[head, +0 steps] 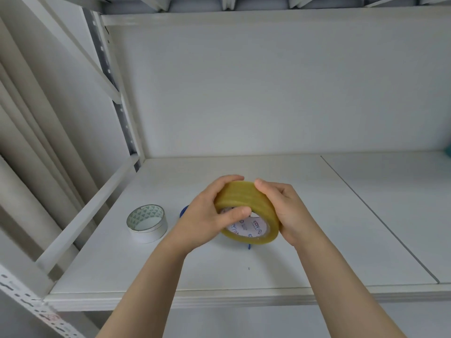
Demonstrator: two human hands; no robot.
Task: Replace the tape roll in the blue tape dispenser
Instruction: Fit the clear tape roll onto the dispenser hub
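Observation:
A full roll of yellowish clear tape point(246, 201) with a printed white core is held above the white shelf between both hands. My left hand point(207, 215) grips its left side with the thumb on the core's rim. On the roll's right side my right hand point(288, 211) wraps around the outer surface. The blue tape dispenser point(183, 211) lies on the shelf under the hands, mostly hidden; only a blue edge at the left and a small blue tip below the roll show.
A nearly used-up roll with a white core and a green triangle pattern inside point(147, 223) stands on the shelf point(317, 228) left of the hands. A slotted shelf upright and a diagonal rail run along the left side. A seam divides the shelf board at the right.

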